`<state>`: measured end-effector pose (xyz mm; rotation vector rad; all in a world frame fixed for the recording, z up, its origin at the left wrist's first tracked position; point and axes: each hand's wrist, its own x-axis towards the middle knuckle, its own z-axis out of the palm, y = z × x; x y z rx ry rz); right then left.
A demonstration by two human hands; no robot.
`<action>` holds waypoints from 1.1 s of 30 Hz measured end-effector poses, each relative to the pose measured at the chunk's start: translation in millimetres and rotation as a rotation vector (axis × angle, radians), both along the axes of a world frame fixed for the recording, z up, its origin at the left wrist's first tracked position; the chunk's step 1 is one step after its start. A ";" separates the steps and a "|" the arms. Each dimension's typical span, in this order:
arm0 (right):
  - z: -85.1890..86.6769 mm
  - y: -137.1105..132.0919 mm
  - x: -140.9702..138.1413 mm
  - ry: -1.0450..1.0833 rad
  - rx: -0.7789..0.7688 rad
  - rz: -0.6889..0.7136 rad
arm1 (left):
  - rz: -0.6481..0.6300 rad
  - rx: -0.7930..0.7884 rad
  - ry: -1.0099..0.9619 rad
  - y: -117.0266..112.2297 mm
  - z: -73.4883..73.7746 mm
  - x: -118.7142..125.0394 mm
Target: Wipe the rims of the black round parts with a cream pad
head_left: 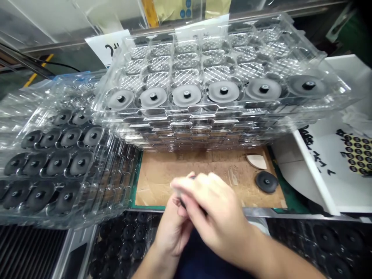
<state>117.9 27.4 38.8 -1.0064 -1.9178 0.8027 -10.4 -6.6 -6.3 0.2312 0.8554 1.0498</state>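
Observation:
Over the front of the cardboard sheet [192, 166], my two hands are brought together. My left hand [173, 228] is closed around a dark part [183, 202], of which only a small bit shows. From above, my right hand [216, 205] covers it with fingers bent and pressed on the same part; the hand is slightly blurred. To the right on the cardboard lies a black round disc [266, 182] with a small hub at its centre. Behind it rests a pale curved piece [256, 161].
A stack of clear plastic trays [200, 110] stands behind, with grey-black discs in the top tray's front row. At left, another tray stack [84, 182] holds several black discs. A white bin [316, 174] at right contains a sheet of round stickers [359, 153] and small black pieces.

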 end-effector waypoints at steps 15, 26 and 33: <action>-150.1 7.9 36.5 -0.090 -0.456 -0.382 | -0.033 0.084 -0.404 0.1 -0.5 -3.0; -120.8 -6.8 30.9 -0.025 -0.391 -0.191 | -0.118 0.247 -0.287 -3.6 -2.0 -10.9; -99.7 -15.5 37.5 0.030 -0.421 -0.193 | -0.278 0.928 1.172 -4.2 -7.6 -21.4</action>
